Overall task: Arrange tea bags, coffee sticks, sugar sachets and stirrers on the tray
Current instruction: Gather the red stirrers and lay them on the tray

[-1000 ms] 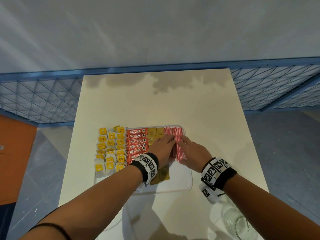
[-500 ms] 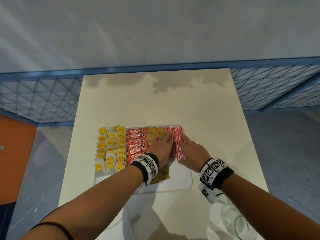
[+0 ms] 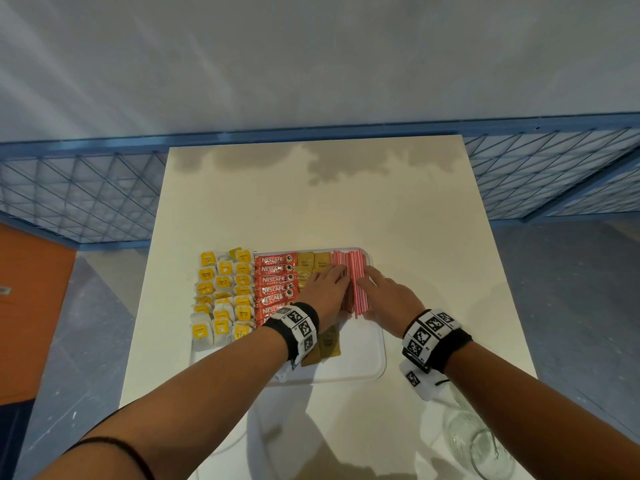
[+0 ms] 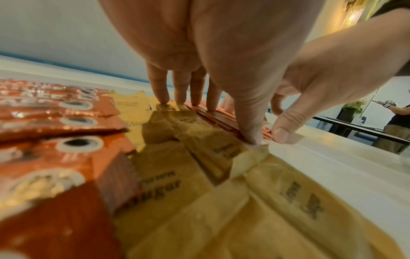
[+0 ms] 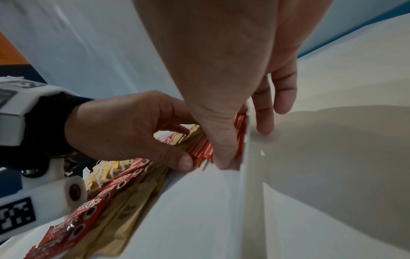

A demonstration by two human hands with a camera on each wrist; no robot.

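Your left hand (image 3: 327,289) and right hand (image 3: 388,296) sit either side of the red-and-white striped stirrers (image 3: 358,271), bunched lengthwise at the far right of the white tray (image 3: 367,367). Left fingers lie nearly straight, tips down on the stirrers' left edge and the brown sugar sachets (image 3: 313,261) beside them; left thumb presses the bundle's near end. Right thumb meets that near end from the other side, right fingers extended along the tray's right rim. Both hands flat and pressing, neither curled around anything. Left of the sugar, a stacked column of red Nescafé coffee sticks (image 3: 275,280); further left, rows of yellow-tagged tea bags (image 3: 221,299) overhang the tray's left edge. More sugar sachets show below your left wrist. Tray rests on a cream table (image 3: 311,202); clear glass jar (image 3: 474,445) near your right forearm.
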